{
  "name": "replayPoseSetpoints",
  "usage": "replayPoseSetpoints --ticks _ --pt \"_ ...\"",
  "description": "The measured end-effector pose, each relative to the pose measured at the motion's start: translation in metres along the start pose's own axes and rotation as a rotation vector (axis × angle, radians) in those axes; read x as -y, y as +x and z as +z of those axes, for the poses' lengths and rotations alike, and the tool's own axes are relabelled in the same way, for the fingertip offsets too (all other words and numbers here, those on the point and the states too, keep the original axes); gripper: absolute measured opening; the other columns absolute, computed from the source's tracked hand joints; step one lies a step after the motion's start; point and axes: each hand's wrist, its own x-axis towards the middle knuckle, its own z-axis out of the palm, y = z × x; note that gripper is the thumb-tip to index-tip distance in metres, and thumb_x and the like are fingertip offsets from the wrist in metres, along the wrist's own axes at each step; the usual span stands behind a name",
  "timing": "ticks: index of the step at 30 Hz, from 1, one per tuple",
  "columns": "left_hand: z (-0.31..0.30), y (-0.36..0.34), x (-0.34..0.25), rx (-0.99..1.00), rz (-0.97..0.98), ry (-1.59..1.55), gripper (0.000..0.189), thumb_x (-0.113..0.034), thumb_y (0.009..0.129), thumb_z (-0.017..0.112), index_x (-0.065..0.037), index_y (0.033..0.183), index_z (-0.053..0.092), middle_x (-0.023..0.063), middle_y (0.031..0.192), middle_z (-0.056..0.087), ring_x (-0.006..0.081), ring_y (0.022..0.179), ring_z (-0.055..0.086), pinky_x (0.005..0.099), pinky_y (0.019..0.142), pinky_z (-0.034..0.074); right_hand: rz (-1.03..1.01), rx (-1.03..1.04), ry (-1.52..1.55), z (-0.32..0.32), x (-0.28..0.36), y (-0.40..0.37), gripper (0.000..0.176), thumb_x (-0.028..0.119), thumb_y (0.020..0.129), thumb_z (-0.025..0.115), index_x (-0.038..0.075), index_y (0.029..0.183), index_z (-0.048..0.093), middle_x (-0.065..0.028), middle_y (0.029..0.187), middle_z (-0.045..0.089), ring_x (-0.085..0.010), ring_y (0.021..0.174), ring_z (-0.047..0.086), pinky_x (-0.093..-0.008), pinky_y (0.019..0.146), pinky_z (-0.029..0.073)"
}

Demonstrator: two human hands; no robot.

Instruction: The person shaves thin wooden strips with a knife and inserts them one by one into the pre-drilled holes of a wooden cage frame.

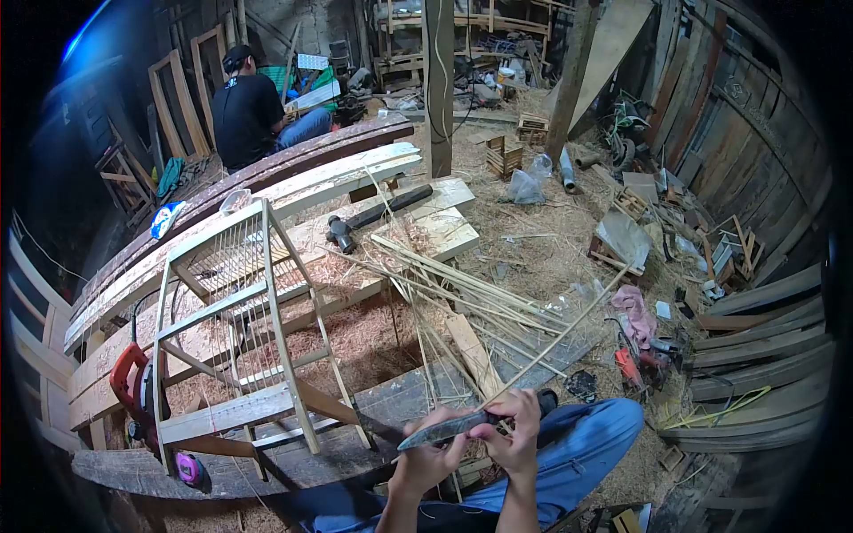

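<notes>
My right hand [515, 431] is closed round the dark handle of a knife [437, 432], whose broad, dull blade points left. My left hand [426, 462] is closed just beneath the blade. A long thin wooden stick [569, 329] slants from the upper right down to my hands and lines up with my left fingers; its near end is hidden behind the knife and fingers. Several similar thin sticks [480, 289] lie in a loose pile on the boards ahead. Beside them is a short flat board [474, 354].
A slatted wooden frame [227, 410] stands at left, beside a red power tool [131, 377] and a pink tape measure [188, 468]. A hammer [340, 234] lies on the planks [453, 229]. Another person [246, 115] sits at the back left. Shavings cover the floor; a post [438, 89] rises behind.
</notes>
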Motion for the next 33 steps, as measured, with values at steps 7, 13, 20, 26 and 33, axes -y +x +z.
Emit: replayPoseSetpoints --ticks 7,13,20,26,33 --pt "0.001 0.0 -0.01 0.026 -0.049 0.062 0.026 0.003 0.083 0.07 0.001 0.109 0.072 0.0185 0.099 0.075 0.0267 0.09 0.076 0.0336 0.079 0.059 -0.014 -0.022 -0.021 0.0 -0.007 -0.004 0.045 0.041 0.071 0.089 0.012 0.09 0.061 -0.0031 0.08 0.071 -0.0219 0.069 0.063 -0.0369 0.07 0.039" --pt "0.004 0.0 -0.01 0.002 0.008 0.117 0.02 0.002 0.085 0.072 0.002 0.105 0.071 0.0164 0.089 0.073 0.0245 0.077 0.073 0.0322 0.069 0.057 -0.047 -0.039 -0.065 -0.003 -0.008 0.0 0.046 0.043 0.07 0.089 0.013 0.089 0.06 -0.0028 0.08 0.071 -0.0221 0.068 0.063 -0.0371 0.07 0.039" --pt "-0.002 0.006 -0.005 -0.112 -0.11 -0.026 0.006 -0.001 0.089 0.073 0.001 0.093 0.068 0.0081 0.074 0.068 0.0088 0.057 0.061 0.0264 0.053 0.048 -0.027 -0.163 -0.33 -0.013 -0.032 -0.014 0.038 0.038 0.076 0.088 0.014 0.088 0.061 -0.0046 0.083 0.07 -0.0255 0.074 0.063 -0.0397 0.073 0.042" --pt "-0.033 0.01 -0.001 -0.395 -0.19 -0.311 0.011 -0.01 0.099 0.069 -0.002 0.099 0.062 -0.0016 0.08 0.063 0.0023 0.067 0.051 0.0194 0.059 0.039 0.379 -0.473 -0.298 -0.065 -0.073 -0.04 0.046 0.046 0.086 0.08 0.003 0.087 0.063 -0.0098 0.081 0.061 -0.0284 0.08 0.061 -0.0405 0.073 0.048" --pt "-0.019 0.011 -0.001 -0.279 -0.347 -0.407 0.015 -0.017 0.101 0.065 -0.008 0.095 0.055 -0.0001 0.078 0.056 0.0019 0.061 0.043 0.0179 0.051 0.031 0.251 -0.17 -0.196 -0.016 -0.03 -0.015 0.043 0.042 0.077 0.087 0.007 0.088 0.065 -0.0078 0.082 0.064 -0.0287 0.077 0.059 -0.0413 0.072 0.046"
